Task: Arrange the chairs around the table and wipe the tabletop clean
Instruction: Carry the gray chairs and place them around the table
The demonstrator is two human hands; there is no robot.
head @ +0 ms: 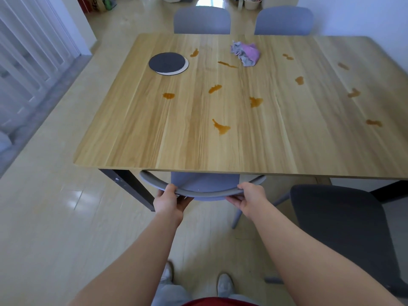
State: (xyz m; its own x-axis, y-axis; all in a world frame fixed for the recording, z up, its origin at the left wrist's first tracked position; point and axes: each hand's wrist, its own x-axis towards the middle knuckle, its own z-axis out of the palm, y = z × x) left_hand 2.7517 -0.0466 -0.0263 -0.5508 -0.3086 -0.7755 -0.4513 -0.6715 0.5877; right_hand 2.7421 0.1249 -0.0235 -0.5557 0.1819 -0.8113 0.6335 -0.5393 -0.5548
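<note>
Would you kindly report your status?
Left hand and right hand grip blue-grey curved-back chair, seat under light wooden table. Brown spills unwiped; purple-grey cloth untouched. Dark grey chair out, right.

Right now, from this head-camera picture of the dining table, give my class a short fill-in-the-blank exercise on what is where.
1. The left hand and right hand grip the curved backrest of a ____.
2. The dark round mat lies on a ____ mat of the same shape.
3. ____ blue-grey chairs stand at the far side of the table.
4. A crumpled purple and grey ____ lies among brown spills.

Missing words: chair; white; Two; cloth.
</note>
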